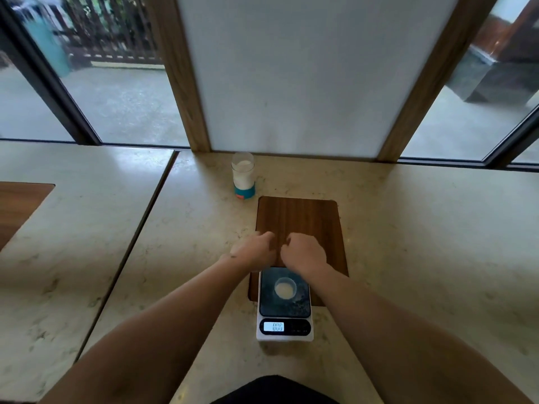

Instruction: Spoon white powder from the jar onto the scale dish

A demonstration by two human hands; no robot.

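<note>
A clear jar [243, 174] with white powder and a blue base stands open near the back of the counter, left of centre. A white digital scale [284, 310] with a dark platform sits close to me; its lit display reads zeros. A small round dish [285, 288] holding a little pale powder rests on the platform. My left hand [256, 248] and my right hand [303, 252] hover side by side just beyond the scale, over the wooden board, fingers curled. No spoon is visible in either hand; whatever the fingers pinch is hidden.
A dark wooden board [300, 220] is set into the marble counter [408, 243] under the scale's far end. A seam divides the counter on the left, where another wooden inset [17, 205] shows. A white panel and windows stand behind.
</note>
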